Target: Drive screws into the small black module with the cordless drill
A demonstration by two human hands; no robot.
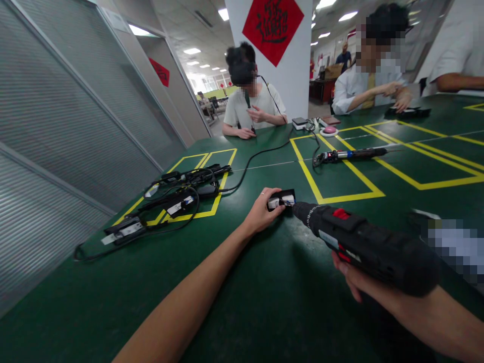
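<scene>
In my right hand is a black cordless drill with red accents, its chuck pointing left and away from me. The chuck end meets the right side of a small black box-like part with white pieces inside. My left hand grips that part against the green table, thumb in front and fingers behind. Whether the drill's bit touches the part is hidden at the chuck's tip. Much of the drill's handle lies out of sight beneath its body.
Black cabled devices with white labels lie at the left. A slim black tool rests at the right on yellow tape markings. Across the green table sit a person and another person handling a dark item.
</scene>
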